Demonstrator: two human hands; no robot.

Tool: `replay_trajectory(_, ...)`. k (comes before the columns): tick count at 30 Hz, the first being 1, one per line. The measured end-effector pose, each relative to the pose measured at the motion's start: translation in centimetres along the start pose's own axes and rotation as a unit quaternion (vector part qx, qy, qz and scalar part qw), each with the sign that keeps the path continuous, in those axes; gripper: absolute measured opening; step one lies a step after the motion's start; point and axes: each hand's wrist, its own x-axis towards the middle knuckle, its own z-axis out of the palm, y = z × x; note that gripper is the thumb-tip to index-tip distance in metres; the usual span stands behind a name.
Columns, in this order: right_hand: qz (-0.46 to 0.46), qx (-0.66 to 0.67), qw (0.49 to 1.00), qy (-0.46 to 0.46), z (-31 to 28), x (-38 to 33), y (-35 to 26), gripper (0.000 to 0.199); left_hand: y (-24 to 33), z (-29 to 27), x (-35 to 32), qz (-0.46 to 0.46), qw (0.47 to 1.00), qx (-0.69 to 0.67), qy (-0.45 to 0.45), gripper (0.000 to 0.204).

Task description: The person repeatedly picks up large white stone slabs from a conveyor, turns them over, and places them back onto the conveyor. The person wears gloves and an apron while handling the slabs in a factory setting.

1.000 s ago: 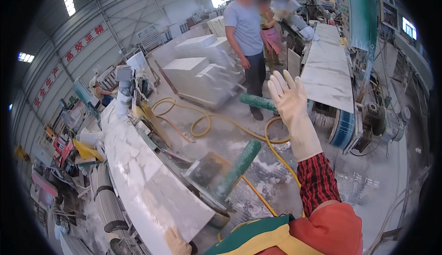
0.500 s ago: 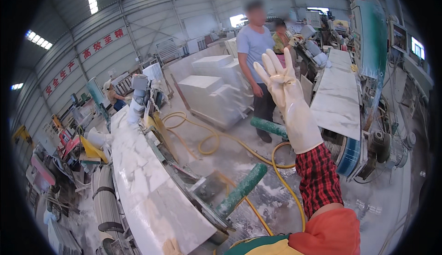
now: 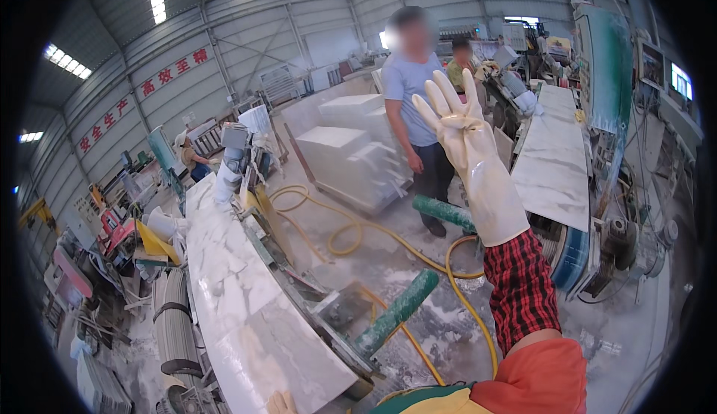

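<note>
My right hand (image 3: pixel 463 145), in a cream rubber glove, is raised in front of me with several fingers stretched upward and apart. Its thumb looks folded across the palm, and nothing is held. A red-and-black checked sleeve cover (image 3: pixel 521 287) wraps the forearm below the glove. At the bottom edge only the gloved fingertips of my left hand (image 3: pixel 281 403) show; they lie on a long white marble slab (image 3: pixel 246 317) with grey veins. The rest of that hand is out of view.
A person in a light blue shirt (image 3: pixel 413 89) stands ahead, beside stacked white stone blocks (image 3: pixel 336 152). Green rollers (image 3: pixel 396 313) jut from the slab's machine. A yellow hose (image 3: pixel 403 246) loops over the wet floor. Another marble slab (image 3: pixel 553 160) lies on a machine at right.
The view has shifted slightly, so the surroundings sit a little lower and further right. My right hand stays raised with its fingers spread; my left fingertips remain on the slab.
</note>
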Motion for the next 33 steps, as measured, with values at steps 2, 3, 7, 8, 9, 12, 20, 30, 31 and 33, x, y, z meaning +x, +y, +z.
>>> replay_trajectory(2, 0.003, 0.011, 1.0, 0.007, -0.5, -0.4, 0.1, 0.116, 0.0, 0.2, -0.2, -0.001, 1.0, 0.003, -0.003, 0.096)
replay_trajectory(3, 0.004, 0.021, 1.0, 0.015, -0.8, -0.4, -0.2, 0.114, 0.0, 0.5, -0.2, 0.003, 1.0, 0.005, 0.003, 0.096)
replay_trajectory(7, 0.01, 0.071, 0.996, 0.05, -0.7, -1.1, -0.6, 0.108, -0.4, 1.0, -0.5, 0.018, 1.0, 0.014, 0.017, 0.1)
replay_trajectory(8, 0.009, 0.066, 0.997, 0.039, -1.5, -1.2, -0.5, 0.107, -0.8, 1.5, -0.7, 0.018, 1.0, 0.015, 0.013, 0.1)
replay_trajectory(9, 0.009, 0.061, 0.998, 0.029, -2.1, -1.1, -0.6, 0.107, -1.3, 2.0, -0.9, 0.018, 1.0, 0.017, 0.008, 0.101)
replay_trajectory(12, 0.009, 0.075, 0.993, 0.088, -1.7, -1.7, -0.1, 0.105, -1.4, 2.0, -1.4, -0.01, 1.0, -0.002, -0.022, 0.101)
replay_trajectory(20, 0.024, 0.096, 0.987, 0.13, -6.7, -5.3, 0.0, 0.106, 0.9, 0.2, -1.6, -0.009, 1.0, 0.0, -0.012, 0.094)
replay_trajectory(30, 0.041, -0.004, 0.951, 0.306, -10.3, -12.1, -1.2, 0.105, 1.5, -0.7, -2.0, -0.021, 0.999, 0.013, -0.027, 0.092)
replay_trajectory(31, 0.05, -0.022, 0.946, 0.319, -10.8, -13.2, -1.3, 0.103, 1.4, -0.6, -2.2, -0.02, 0.999, 0.017, -0.028, 0.092)
replay_trajectory(33, 0.068, -0.065, 0.935, 0.342, -13.2, -16.3, -2.0, 0.1, 1.7, -0.7, -2.1, -0.016, 0.999, 0.02, -0.024, 0.091)
